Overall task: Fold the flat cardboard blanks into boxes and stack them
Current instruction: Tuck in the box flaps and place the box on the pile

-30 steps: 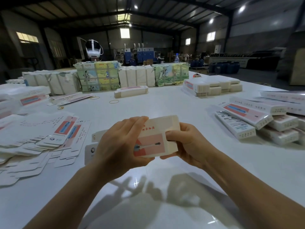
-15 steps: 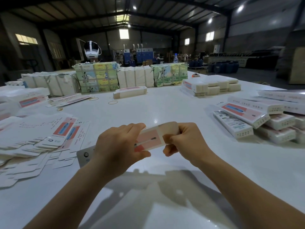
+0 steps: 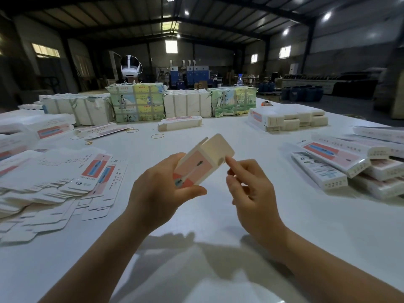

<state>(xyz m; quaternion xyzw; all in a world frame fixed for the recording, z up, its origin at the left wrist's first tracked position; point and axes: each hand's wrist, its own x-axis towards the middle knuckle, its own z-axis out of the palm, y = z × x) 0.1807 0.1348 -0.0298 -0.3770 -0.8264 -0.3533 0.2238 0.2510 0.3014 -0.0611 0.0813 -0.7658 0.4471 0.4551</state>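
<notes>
Box, partly folded, is held above the white table at frame centre, tilted with its open end flap pointing toward 1 o'clock. Head view: left hand grips the box's lower end, thumb across the pink printed face and fingers curled behind it. Right hand sits just at 3 o'clock of the box; its index fingertip touches the flap's edge, remaining fingers loosely curled and holding nothing.

Flat blanks lie fanned in a heap at 9 o'clock. Finished boxes are stacked at 3 o'clock, well apart from the hands. A single folded box lies at 12 o'clock, with rubber bands near it. Wrapped bundles line the far edge of the table. A further stack of blanks rests at 1 o'clock.
</notes>
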